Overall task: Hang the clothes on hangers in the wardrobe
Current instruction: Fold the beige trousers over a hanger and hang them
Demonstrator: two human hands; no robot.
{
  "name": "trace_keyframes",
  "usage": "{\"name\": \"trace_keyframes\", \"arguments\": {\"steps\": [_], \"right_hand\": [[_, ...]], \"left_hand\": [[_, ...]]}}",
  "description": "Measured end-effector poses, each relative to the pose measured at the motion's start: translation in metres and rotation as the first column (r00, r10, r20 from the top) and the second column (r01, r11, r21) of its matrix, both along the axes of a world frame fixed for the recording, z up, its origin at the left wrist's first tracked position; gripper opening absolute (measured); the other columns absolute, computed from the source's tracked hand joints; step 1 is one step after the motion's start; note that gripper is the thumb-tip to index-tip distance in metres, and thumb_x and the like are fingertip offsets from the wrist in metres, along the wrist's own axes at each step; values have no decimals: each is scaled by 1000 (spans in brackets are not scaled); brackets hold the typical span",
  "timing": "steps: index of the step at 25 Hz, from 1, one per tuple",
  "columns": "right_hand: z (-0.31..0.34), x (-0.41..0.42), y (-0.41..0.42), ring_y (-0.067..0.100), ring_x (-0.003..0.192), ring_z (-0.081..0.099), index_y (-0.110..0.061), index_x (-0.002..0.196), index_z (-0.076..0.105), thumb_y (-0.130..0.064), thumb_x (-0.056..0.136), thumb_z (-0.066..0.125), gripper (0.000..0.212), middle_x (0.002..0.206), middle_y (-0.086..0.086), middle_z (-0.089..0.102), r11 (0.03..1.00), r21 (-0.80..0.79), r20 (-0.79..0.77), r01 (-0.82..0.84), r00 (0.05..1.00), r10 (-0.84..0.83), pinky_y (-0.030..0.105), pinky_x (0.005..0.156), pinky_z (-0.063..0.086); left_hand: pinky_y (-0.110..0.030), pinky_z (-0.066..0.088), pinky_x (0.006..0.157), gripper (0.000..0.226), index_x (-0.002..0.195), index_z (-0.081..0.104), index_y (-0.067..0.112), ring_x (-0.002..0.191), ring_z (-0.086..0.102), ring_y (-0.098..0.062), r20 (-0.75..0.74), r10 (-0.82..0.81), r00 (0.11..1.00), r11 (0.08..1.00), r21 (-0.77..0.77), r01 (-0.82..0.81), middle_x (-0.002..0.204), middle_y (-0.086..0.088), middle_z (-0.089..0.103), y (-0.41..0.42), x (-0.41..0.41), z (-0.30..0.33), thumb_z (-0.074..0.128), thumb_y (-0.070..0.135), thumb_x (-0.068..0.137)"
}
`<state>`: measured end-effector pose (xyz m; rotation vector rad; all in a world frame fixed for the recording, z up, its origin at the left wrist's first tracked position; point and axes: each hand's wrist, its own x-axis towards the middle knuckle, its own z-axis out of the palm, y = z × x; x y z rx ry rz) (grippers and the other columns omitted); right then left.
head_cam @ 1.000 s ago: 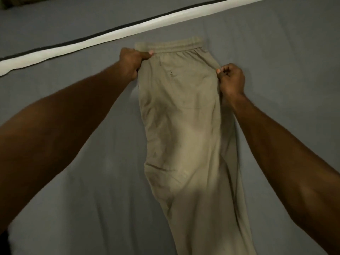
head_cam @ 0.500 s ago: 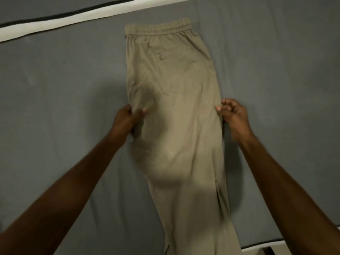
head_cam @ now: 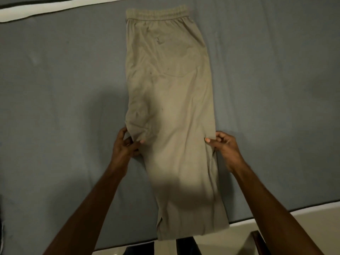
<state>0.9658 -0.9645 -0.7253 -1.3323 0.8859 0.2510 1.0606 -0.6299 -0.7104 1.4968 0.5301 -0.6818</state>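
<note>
I had the trousers (head_cam: 171,100) lying lengthwise on the bed (head_cam: 64,89), waistband at its far edge, my left hand (head_cam: 125,146) and right hand (head_cam: 225,146) level, fingers pinching opposite side edges midway along.

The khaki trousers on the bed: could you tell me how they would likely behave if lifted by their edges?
The khaki trousers would probably sag, since the thin cloth wrinkles near the left hand. They look light: each hand, including the right hand, pinches an edge with only its fingers. The hems already hang over the edge of the bed, so they might slide off.
</note>
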Motion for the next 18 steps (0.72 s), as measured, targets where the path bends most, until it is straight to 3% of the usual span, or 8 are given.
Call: {"name": "trace_keyframes", "arguments": {"steps": [3,5,8,11,15,18], "right_hand": [[4,-13,7,23,90,76,2,113,74,4,82,79,32,103,10,78,1000,-13,-52,24,998,-25,34,84,62],[3,-31,13,26,93,76,0,112,75,0,81,81,31,105,13,78,998,-28,-65,59,996,-61,36,85,61],[9,-69,22,25,91,76,-1,112,76,-1,81,81,31,104,11,79,997,5,-70,81,994,-80,31,78,61],[17,-112,29,20,86,77,-3,110,75,1,82,79,29,99,6,79,996,58,-143,67,988,-58,26,69,60],[18,-171,35,24,88,77,-8,103,77,-4,81,81,23,97,6,80,996,74,-227,51,973,-33,26,65,59],[15,-206,42,15,85,76,-13,101,79,-11,79,85,23,96,1,80,1000,30,-301,8,954,1,25,69,55]], "left_hand": [[-43,63,67,52,135,62,12,93,75,-25,-35,-92,995,993,68,94,114,-8,76,-10,-2,0,80,12,87],[-37,58,54,42,121,71,2,79,73,-31,-139,-132,981,982,114,149,103,-17,77,-16,-18,-5,82,19,84],[-31,54,50,41,117,70,0,73,73,-26,-183,-79,980,979,170,111,99,-15,77,-20,-67,-9,83,19,83],[-28,54,54,40,111,55,5,79,69,-20,-79,95,992,977,197,-78,93,-6,72,-20,-116,-6,82,6,82],[-25,55,71,52,125,57,13,78,67,-13,81,-56,995,983,181,40,87,-1,69,-15,-158,-4,83,5,81],[-33,61,74,61,132,51,21,81,72,-21,78,-1,997,972,233,-18,89,-11,75,-15,-165,3,85,13,82]]}}
